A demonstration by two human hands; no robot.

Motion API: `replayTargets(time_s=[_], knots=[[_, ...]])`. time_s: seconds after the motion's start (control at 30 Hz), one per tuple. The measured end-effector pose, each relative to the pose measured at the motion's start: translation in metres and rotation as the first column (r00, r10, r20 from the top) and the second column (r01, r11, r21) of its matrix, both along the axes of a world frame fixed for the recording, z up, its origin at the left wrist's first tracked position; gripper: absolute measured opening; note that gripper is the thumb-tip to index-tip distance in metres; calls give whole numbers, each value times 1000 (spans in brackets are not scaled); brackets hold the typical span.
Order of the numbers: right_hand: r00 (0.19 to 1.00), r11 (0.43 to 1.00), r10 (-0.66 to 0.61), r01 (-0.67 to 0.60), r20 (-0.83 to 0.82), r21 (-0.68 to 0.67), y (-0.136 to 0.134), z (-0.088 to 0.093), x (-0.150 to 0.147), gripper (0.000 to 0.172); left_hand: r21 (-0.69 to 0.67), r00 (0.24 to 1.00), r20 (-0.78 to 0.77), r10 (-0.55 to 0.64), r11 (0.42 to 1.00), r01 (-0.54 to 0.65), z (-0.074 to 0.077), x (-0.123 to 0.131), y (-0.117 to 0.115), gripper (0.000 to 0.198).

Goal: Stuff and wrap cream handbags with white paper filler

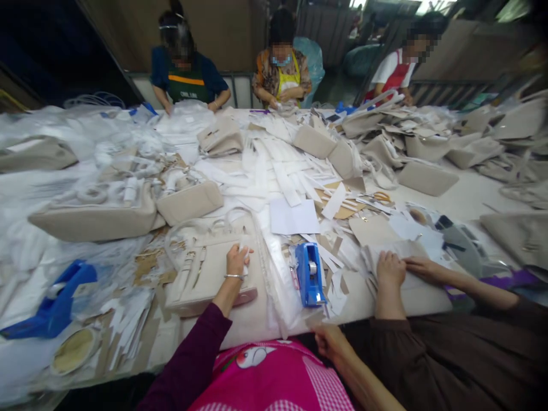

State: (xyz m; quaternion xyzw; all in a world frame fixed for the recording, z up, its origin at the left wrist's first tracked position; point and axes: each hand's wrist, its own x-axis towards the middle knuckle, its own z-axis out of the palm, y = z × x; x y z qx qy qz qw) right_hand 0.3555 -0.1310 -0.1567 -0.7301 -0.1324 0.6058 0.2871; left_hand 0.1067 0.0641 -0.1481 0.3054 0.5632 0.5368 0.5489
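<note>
A cream handbag (214, 274) with gold-coloured fittings lies in front of me on the table. My left hand (237, 260), with a bracelet at the wrist, rests over it with curled fingers; a small white piece shows between them, its kind unclear. At the table's front edge my right hand (327, 338) is closed, with a pale, see-through bit by its fingertips that I cannot make out. Just beyond that hand stands a blue tape dispenser (311, 277). Clear plastic wrapping (276, 268) runs along the bag's right side.
A second blue tape dispenser (51, 302) and a tape roll (75, 349) are at left. Stuffed handbags (98, 220) stand beyond. Paper strips (261, 171) cover the middle. A co-worker's hands (391, 271) press on material at right; several people work across the table.
</note>
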Motion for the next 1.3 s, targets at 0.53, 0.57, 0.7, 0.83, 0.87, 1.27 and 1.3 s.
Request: replayTargets(time_s=[0.53, 0.57, 0.7, 0.83, 0.87, 1.27, 1.3], knots=[[696, 587, 570, -717, 436, 377, 242, 59, -138, 12, 185, 930, -368, -12, 979, 85, 10, -2, -14, 71], [667, 577, 577, -741, 471, 343, 243, 56, -136, 11, 190, 923, -386, -11, 978, 91, 10, -2, -14, 68], [609, 564, 598, -782, 522, 266, 247, 48, -130, 11, 183, 925, -381, -16, 979, 92, 8, -2, -12, 49], [616, 567, 595, -777, 516, 273, 248, 45, -125, 12, 156, 921, -387, -40, 982, 108, 4, -1, -9, 25], [615, 562, 597, -779, 515, 278, 248, 44, -124, 12, 158, 917, -397, -44, 981, 116, 4, -1, -8, 23], [444, 424, 606, -882, 660, 204, 253, 44, -114, 30, 84, 993, -106, -53, 995, 62, 2, -2, -4, 31], [458, 414, 604, -880, 652, 235, 254, 42, -115, 30, 76, 996, -65, -60, 995, 65, 2, -3, -3, 34]])
